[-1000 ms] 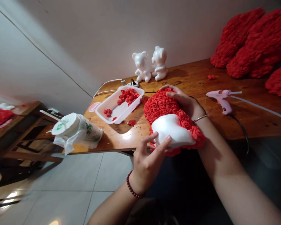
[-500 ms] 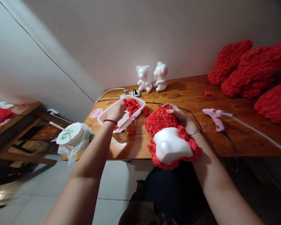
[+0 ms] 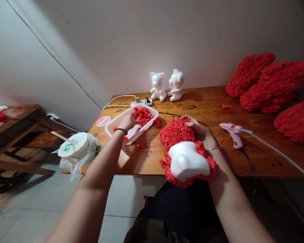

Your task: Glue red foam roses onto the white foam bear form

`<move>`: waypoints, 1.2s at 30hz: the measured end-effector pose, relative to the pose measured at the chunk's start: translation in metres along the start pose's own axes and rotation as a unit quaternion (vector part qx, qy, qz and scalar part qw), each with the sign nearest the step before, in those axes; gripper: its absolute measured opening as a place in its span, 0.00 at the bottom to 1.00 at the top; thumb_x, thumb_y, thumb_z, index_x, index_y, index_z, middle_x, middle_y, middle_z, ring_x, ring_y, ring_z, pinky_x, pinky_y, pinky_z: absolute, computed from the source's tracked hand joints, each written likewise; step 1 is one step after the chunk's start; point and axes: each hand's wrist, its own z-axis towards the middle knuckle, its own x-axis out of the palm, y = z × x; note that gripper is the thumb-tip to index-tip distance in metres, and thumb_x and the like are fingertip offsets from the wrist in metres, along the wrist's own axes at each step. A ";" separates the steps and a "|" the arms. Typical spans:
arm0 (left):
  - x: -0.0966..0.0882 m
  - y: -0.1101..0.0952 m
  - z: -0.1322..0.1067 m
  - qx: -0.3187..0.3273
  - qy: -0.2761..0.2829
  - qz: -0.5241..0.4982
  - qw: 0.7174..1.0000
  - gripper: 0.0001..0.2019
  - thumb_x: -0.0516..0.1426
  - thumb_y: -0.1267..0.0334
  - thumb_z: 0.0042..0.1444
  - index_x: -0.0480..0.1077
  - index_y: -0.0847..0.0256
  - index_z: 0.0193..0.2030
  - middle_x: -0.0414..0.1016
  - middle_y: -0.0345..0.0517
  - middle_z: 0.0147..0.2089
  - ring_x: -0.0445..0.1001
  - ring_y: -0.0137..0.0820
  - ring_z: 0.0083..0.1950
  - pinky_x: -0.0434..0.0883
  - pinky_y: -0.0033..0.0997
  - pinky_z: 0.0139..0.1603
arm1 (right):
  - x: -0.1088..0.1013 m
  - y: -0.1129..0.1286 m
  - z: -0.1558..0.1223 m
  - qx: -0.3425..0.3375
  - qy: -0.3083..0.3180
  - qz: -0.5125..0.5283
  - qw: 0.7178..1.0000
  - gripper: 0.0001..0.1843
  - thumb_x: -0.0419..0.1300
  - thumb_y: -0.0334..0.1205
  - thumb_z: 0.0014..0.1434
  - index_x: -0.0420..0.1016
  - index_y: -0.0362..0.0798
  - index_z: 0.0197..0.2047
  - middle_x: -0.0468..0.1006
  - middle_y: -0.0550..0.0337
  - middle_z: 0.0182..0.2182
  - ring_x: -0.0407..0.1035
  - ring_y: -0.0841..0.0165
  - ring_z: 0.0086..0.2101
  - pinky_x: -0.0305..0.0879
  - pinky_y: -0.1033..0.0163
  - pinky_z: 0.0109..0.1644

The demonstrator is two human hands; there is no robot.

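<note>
A white foam bear partly covered with red foam roses lies on its back at the near edge of the wooden table. My right hand grips its rose-covered head from behind. My left hand reaches into the white plastic tray, its fingers curled by the pile of loose red roses. Whether those fingers hold a rose is hidden.
A pink glue gun with a glue stick and cord lies to the right. Two bare white foam bears stand at the back by a power strip. Red rose-covered shapes pile at far right. A bagged white lidded cup hangs at the table's left.
My left hand left the bear's white belly and reached into the tray by the roses. My right hand keeps its hold on the bear's head.
</note>
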 end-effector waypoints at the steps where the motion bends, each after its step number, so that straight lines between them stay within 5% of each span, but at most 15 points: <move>1: -0.002 0.000 -0.005 -0.014 -0.004 -0.005 1.000 0.16 0.62 0.58 0.56 0.70 0.64 0.48 0.80 0.50 0.40 0.71 0.31 0.32 0.67 0.31 0.33 | 0.000 -0.001 0.001 0.001 0.000 0.004 1.000 0.21 0.61 0.49 0.68 0.72 0.49 0.60 0.74 0.50 0.56 0.72 0.61 0.52 0.75 0.50 0.54; 4: -0.005 -0.006 -0.022 -0.019 -0.031 -0.042 0.998 0.17 0.62 0.60 0.57 0.69 0.63 0.52 0.80 0.50 0.45 0.73 0.28 0.33 0.67 0.26 0.30 | 0.002 -0.003 0.002 0.000 -0.003 0.020 1.000 0.22 0.61 0.48 0.68 0.71 0.45 0.60 0.74 0.50 0.56 0.73 0.61 0.52 0.75 0.49 0.55; 8: -0.012 -0.033 -0.051 0.044 -0.060 -0.185 0.980 0.09 0.63 0.62 0.56 0.77 0.62 0.41 0.83 0.50 0.45 0.80 0.35 0.44 0.76 0.29 0.39 | 0.004 -0.005 0.001 -0.003 -0.009 0.041 0.999 0.22 0.61 0.48 0.68 0.71 0.45 0.60 0.74 0.51 0.56 0.73 0.61 0.52 0.74 0.49 0.55; 13: -0.028 -0.091 -0.098 0.106 0.019 -0.291 0.951 0.21 0.70 0.57 0.50 0.81 0.59 0.51 0.84 0.51 0.48 0.83 0.38 0.47 0.82 0.36 0.46 | 0.004 -0.004 -0.005 -0.007 -0.005 0.063 0.998 0.22 0.61 0.48 0.68 0.71 0.45 0.59 0.74 0.51 0.56 0.73 0.61 0.51 0.74 0.49 0.55; 18: -0.027 -0.136 -0.131 0.189 0.093 -0.338 0.917 0.15 0.67 0.60 0.57 0.81 0.60 0.51 0.84 0.50 0.48 0.84 0.34 0.45 0.82 0.31 0.45 | 0.005 -0.003 -0.007 -0.012 0.002 0.081 0.997 0.21 0.60 0.47 0.68 0.72 0.46 0.59 0.74 0.50 0.56 0.73 0.62 0.51 0.75 0.50 0.55; 22: -0.015 -0.157 -0.135 0.266 0.103 -0.268 0.920 0.11 0.67 0.58 0.58 0.81 0.60 0.46 0.85 0.46 0.44 0.83 0.32 0.44 0.81 0.28 0.44 | 0.008 -0.001 -0.004 -0.015 0.009 0.098 0.995 0.20 0.61 0.48 0.68 0.72 0.46 0.58 0.75 0.50 0.55 0.73 0.62 0.50 0.75 0.51 0.54; 27: -0.003 -0.167 -0.120 0.293 0.063 -0.171 0.939 0.06 0.69 0.59 0.55 0.81 0.58 0.35 0.85 0.40 0.37 0.81 0.29 0.37 0.76 0.27 0.40 | 0.009 0.000 0.000 -0.014 0.018 0.135 0.991 0.19 0.71 0.46 0.54 0.73 0.51 0.46 0.79 0.56 0.45 0.74 0.63 0.46 0.76 0.58 0.49; 32: 0.001 -0.165 -0.110 0.306 0.073 -0.138 0.939 0.03 0.65 0.62 0.60 0.82 0.54 0.38 0.84 0.37 0.38 0.79 0.27 0.37 0.73 0.27 0.41 | 0.010 -0.005 0.007 0.005 0.047 0.198 0.979 0.19 0.72 0.42 0.47 0.73 0.49 0.41 0.78 0.62 0.38 0.73 0.69 0.36 0.73 0.63 0.43; 36: 0.005 -0.162 -0.107 0.324 0.055 -0.118 0.937 0.03 0.64 0.63 0.60 0.82 0.52 0.38 0.84 0.35 0.39 0.78 0.28 0.39 0.71 0.29 0.42 | 0.010 -0.009 0.012 -0.003 0.063 0.202 0.977 0.19 0.72 0.42 0.48 0.74 0.48 0.42 0.79 0.60 0.40 0.73 0.69 0.38 0.73 0.63 0.44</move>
